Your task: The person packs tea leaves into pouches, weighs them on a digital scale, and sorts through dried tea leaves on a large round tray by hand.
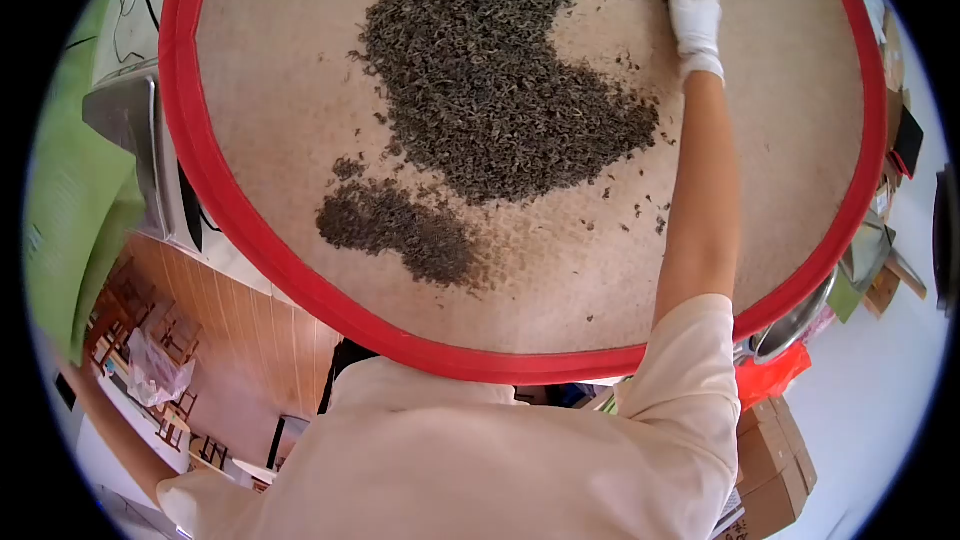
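My right hand [696,15], in a white glove, lies at the far right of a large round tray [800,170] with a red cloth rim. Its fingers are stretched out and hold nothing I can see. Left of it spreads a big heap of dark, curled dried tea leaves [490,80], with loose bits around it. A smaller pile of finer, darker tea [400,230] sits nearer to me on the tray. At the left edge only my left forearm shows, reaching up towards a green bag or sheet [80,210]; the hand itself is out of sight.
A grey metal box [128,120] and a cable [145,0] are left of the tray. Below stand small wooden chairs and a clear plastic bag [160,370]. Cardboard boxes [772,470], a red bag [775,373] and a metal bowl [795,323] crowd the right side.
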